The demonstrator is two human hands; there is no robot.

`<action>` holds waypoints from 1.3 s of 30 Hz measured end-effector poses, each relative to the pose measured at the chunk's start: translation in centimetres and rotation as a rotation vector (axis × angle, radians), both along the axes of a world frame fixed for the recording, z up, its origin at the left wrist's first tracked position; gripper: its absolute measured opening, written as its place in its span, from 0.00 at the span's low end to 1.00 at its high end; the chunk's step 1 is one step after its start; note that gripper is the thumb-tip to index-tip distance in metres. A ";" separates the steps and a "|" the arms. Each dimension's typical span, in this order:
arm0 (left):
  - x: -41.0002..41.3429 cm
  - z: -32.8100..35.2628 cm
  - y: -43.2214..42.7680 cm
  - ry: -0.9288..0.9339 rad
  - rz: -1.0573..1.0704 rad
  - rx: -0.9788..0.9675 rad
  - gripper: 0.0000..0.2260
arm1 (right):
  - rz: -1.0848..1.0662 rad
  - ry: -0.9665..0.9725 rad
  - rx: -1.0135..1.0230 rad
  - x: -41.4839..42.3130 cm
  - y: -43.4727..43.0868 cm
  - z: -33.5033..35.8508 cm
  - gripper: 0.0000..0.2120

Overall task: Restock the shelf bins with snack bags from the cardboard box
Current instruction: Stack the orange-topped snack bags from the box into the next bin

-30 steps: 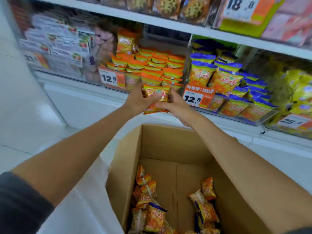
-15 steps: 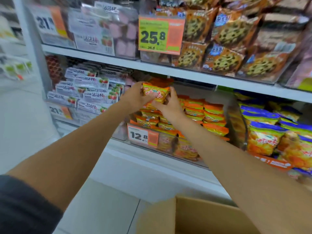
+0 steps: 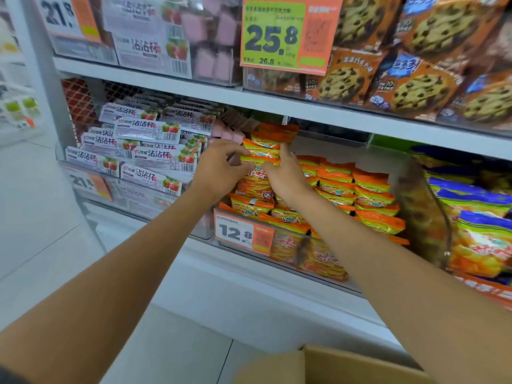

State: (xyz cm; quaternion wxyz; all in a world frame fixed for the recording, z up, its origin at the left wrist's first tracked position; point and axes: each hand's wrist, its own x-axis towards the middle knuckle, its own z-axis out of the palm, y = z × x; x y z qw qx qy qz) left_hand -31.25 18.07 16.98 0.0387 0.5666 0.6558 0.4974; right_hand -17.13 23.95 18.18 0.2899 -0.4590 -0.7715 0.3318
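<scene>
Near edge: one cardboard box (image 3: pixel 335 365), only its corner showing and its contents hidden, so the remaining stock is unknown. Mid-restock: left hand (image 3: pixel 219 173) and right hand (image 3: pixel 285 176) both pinch a small stack of snack bags (image 3: pixel 260 156), two or three, over the bin (image 3: pixel 293 250), far left side. The bin looks mostly full, well over a dozen bags, with a gap at the far right.

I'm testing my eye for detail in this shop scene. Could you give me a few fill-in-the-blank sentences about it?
The left hand and right hand grip snack bags coloured mainly ____.
The price tag on the bin below them reads ____.
The brown bags on the upper shelf picture chocolate-chip ____.
Missing words: orange; 12.8; cookies.
</scene>
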 end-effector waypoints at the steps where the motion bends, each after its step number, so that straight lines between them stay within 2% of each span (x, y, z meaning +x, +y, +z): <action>1: 0.0 0.0 0.0 0.003 -0.010 -0.001 0.11 | 0.000 -0.016 -0.009 0.0 0.0 0.2 0.33; 4: 0.1 0.0 -0.3 0.017 0.005 -0.006 0.12 | -0.013 0.042 0.003 0.4 -0.5 0.1 0.36; 7: 0.4 -0.2 -0.8 0.028 0.024 -0.013 0.14 | -0.100 0.168 0.122 1.2 -1.3 -0.8 0.38; 10: 0.9 -0.3 -1.5 0.007 0.016 -0.014 0.17 | -0.095 0.202 0.163 1.5 -2.0 -1.3 0.24; 13: 1.0 -0.6 -1.7 -0.043 0.030 -0.004 0.12 | -0.122 0.240 0.217 1.0 -1.9 -1.6 0.11; 15: 1.0 -0.7 -1.8 -0.022 0.051 -0.036 0.11 | -0.124 0.184 0.233 0.8 -1.8 -1.7 0.09; 18: 1.0 -0.7 -2.0 0.026 0.051 -0.091 0.15 | -0.081 0.171 0.180 1.3 -2.0 -1.7 0.07; 23: 2.7 0.4 -3.9 0.205 0.261 -0.060 0.10 | -0.090 0.108 0.268 4.4 -3.9 -0.7 0.04; 27: 7.7 1.3 -7.2 0.043 0.076 -0.117 0.05 | -0.091 0.031 0.398 9.2 -7.0 0.0 0.04; 31: 14.4 -0.5 -10.5 -0.032 -0.094 -0.224 0.06 | -0.104 -0.021 0.373 15.4 -10.9 -1.7 0.05; 34: 19.3 -3.7 -12.6 -0.106 -0.192 -0.357 0.07 | -0.086 -0.070 0.274 20.8 -13.9 -4.8 0.03; 39: 25.9 -11.0 -15.2 -0.079 -0.253 -0.617 0.06 | -0.090 -0.246 0.031 29.9 -17.5 -12.7 0.05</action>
